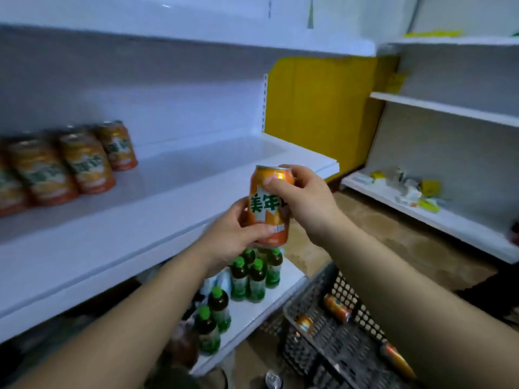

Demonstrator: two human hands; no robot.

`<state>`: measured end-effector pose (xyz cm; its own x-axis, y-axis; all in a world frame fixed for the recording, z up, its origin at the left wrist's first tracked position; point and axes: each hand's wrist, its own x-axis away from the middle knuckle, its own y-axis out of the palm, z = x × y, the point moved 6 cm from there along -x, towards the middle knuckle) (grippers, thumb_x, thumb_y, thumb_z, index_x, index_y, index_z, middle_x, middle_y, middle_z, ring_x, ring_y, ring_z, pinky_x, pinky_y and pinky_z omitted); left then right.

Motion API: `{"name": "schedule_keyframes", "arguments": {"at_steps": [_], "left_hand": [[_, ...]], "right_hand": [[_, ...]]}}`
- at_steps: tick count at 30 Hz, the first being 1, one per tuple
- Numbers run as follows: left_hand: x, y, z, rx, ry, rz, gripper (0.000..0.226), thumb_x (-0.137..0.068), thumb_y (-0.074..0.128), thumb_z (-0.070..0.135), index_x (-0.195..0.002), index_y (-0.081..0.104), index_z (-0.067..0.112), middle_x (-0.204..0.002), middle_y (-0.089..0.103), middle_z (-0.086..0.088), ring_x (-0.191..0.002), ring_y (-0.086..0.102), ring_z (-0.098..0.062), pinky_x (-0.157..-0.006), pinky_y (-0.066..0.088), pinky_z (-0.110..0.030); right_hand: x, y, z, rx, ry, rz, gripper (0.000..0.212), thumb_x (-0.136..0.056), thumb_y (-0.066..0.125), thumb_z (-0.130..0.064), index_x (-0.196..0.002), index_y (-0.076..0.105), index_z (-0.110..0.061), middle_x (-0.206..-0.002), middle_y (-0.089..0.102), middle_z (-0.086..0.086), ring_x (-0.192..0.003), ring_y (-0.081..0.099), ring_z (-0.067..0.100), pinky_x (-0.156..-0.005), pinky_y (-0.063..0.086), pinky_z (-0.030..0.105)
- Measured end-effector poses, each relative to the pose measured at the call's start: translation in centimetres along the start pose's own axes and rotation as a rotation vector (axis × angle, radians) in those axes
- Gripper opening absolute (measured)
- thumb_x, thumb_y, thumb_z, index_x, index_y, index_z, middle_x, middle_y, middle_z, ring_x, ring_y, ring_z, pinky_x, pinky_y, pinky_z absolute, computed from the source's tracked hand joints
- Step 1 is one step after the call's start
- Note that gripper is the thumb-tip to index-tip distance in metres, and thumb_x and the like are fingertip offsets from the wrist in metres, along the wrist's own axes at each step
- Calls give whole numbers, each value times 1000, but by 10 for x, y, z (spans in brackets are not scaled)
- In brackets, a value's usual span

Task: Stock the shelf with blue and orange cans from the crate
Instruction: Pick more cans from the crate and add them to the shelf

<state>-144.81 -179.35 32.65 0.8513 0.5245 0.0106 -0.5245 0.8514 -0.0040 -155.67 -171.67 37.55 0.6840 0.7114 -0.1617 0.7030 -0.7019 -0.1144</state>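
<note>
An orange can (269, 204) with green characters is upright in mid-air, in front of the white shelf (157, 209). My left hand (236, 237) grips its lower part. My right hand (302, 197) holds its top rim. Several orange cans (84, 161) stand in a row at the shelf's left end. The dark plastic crate (331, 341) sits on the floor at the lower right, with orange cans (337, 304) lying inside. No blue can shows.
Green-capped bottles (255, 276) stand on the lower shelf board under my hands. A yellow panel (323, 108) closes the shelf's right end. Another white shelf unit (438, 220) at the right carries small packets. Brown floor lies between them.
</note>
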Motion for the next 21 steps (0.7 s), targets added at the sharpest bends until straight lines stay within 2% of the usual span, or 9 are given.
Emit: {"name": "schedule_keyframes", "arguments": {"at_steps": [4, 6, 8, 10, 12, 14, 16, 18, 21], "left_hand": [[57, -78, 22, -145, 5, 177, 71, -60, 74, 23, -125, 46, 21, -110, 66, -2, -102, 65, -19, -94, 51, -41], [84, -117, 27, -299, -15, 233, 68, -66, 80, 24, -124, 46, 25, -115, 64, 1, -105, 62, -15, -99, 48, -41], [111, -156, 28, -473, -76, 303, 61, -78, 77, 28, -129, 44, 25, -129, 57, 1, -116, 55, -14, -100, 45, -35], [138, -195, 23, -727, -186, 399, 70, -83, 70, 40, -142, 37, 22, -142, 46, 0, -128, 46, -17, -99, 40, -29], [162, -225, 16, -962, -307, 463, 70, -87, 60, 49, -145, 36, 19, -148, 39, -2, -131, 42, -20, -101, 37, -29], [179, -242, 8, -1176, -409, 464, 69, -89, 47, 59, -146, 34, 23, -152, 33, -2, -135, 35, -22, -109, 31, -36], [187, -250, 0, -1337, -491, 431, 71, -89, 34, 69, -148, 26, 31, -158, 21, 2, -144, 18, -22, -115, 13, -50], [189, -254, -5, -1351, -540, 418, 73, -87, 25, 74, -150, 18, 37, -161, 8, 7, -148, 3, -20, -115, 0, -57], [185, -255, -11, -1352, -550, 420, 75, -85, 17, 77, -150, 8, 41, -161, -2, 9, -148, -5, -17, -114, -3, -59]], "right_hand": [[12, 86, -36, 7, -75, -140, 56, -72, 79, -32, -121, 58, -16, -105, 68, 4, -88, 69, 16, -67, 56, 28], [19, 127, -47, -5, -87, -212, 55, -75, 79, -29, -123, 56, -15, -105, 67, 2, -87, 68, 15, -65, 54, 25], [26, 165, -54, -10, -77, -286, 57, -78, 78, -27, -127, 52, -16, -105, 64, -1, -90, 66, 13, -74, 56, 30], [31, 197, -59, 3, -75, -358, 55, -79, 77, -27, -126, 50, -18, -105, 63, -4, -97, 64, 17, -87, 56, 40], [36, 221, -62, 20, -90, -402, 52, -79, 77, -25, -123, 49, -21, -99, 61, -10, -100, 63, 18, -92, 53, 43], [36, 236, -62, 24, -80, -412, 55, -81, 76, -23, -128, 48, -20, -95, 57, -12, -100, 60, 19, -91, 52, 41], [35, 246, -59, 41, -80, -418, 56, -81, 76, -22, -129, 48, -21, -100, 58, -10, -103, 59, 20, -90, 51, 39], [32, 252, -56, 65, -92, -423, 61, -81, 75, -22, -135, 47, -20, -110, 59, -5, -106, 59, 20, -94, 50, 40], [22, 258, -51, 94, -133, -428, 58, -82, 75, -20, -133, 48, -20, -110, 58, -6, -103, 58, 18, -92, 49, 36]]}}
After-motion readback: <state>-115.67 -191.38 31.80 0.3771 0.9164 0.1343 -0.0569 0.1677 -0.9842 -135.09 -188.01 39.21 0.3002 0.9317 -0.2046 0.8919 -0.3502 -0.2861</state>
